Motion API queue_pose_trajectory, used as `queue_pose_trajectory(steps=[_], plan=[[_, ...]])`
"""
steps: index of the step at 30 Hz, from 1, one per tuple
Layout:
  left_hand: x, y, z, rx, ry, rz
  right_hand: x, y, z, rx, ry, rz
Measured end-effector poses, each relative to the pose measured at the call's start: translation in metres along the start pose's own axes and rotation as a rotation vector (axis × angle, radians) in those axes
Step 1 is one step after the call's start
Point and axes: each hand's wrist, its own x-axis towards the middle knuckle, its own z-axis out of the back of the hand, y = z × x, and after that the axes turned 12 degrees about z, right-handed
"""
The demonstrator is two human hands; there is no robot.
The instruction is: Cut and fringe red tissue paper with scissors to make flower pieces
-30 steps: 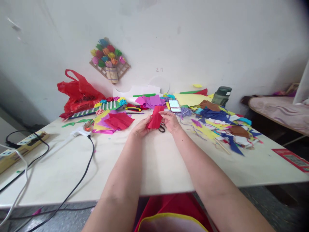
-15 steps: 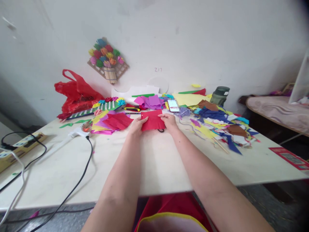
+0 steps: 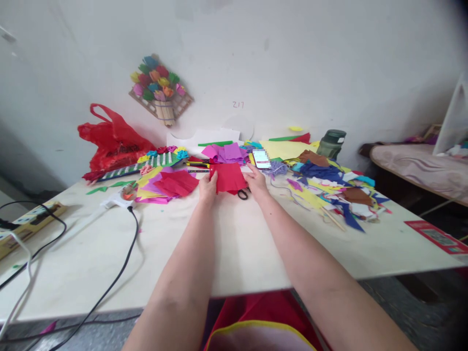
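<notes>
A stack of red crepe paper pieces (image 3: 230, 178) is held up over the table, its lower edge uneven. My left hand (image 3: 208, 186) is closed on the left side, thumb in front and fingers behind. At the right edge, my right hand (image 3: 256, 181) has its thumb raised apart from the fingers, which touch or nearly touch the paper. The black handle loop of scissors (image 3: 243, 195) shows just below the stack; their blades are hidden. Beyond it lie a yellow-and-black utility knife (image 3: 197, 164), a dark pen (image 3: 198, 171) and purple paper (image 3: 226, 152).
Left of my hands are red and yellow paper sheets (image 3: 175, 183), a white power adapter (image 3: 119, 197) with a black cable, and a red plastic bag (image 3: 113, 141). To the right lie a phone (image 3: 261, 159), heaped paper scraps (image 3: 329, 180) and a green bottle (image 3: 331, 144).
The red paper now lies flatter and straighter between my hands. My right thumb has come off its top right corner, and more of the scissors' handle shows.
</notes>
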Motion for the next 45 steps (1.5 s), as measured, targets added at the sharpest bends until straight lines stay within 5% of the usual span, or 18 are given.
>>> queue_pose_trajectory(steps=[3, 9, 13, 18, 26, 35, 45], plan=[[-0.001, -0.005, 0.003, -0.068, -0.079, -0.054, -0.002, 0.004, 0.001, -0.13, 0.062, -0.031], [-0.008, -0.016, 0.008, -0.218, -0.19, 0.052, -0.009, 0.021, 0.01, -1.033, 0.288, 0.184], [-0.007, -0.016, 0.008, -0.283, -0.19, 0.101, -0.012, 0.033, 0.01, -1.246, 0.484, 0.164], [-0.006, -0.016, 0.003, -0.443, -0.074, 0.206, -0.015, 0.036, 0.005, -1.239, 0.574, 0.108], [-0.013, -0.014, -0.002, -0.502, 0.344, 0.453, -0.013, 0.035, 0.003, -1.198, 0.663, 0.145], [-0.009, -0.013, 0.003, -0.593, 0.231, 0.578, -0.011, 0.04, 0.008, -1.023, 0.708, 0.174], [-0.007, -0.012, 0.003, -0.626, 0.203, 0.601, 0.008, 0.035, 0.033, -0.721, 0.59, -0.138]])
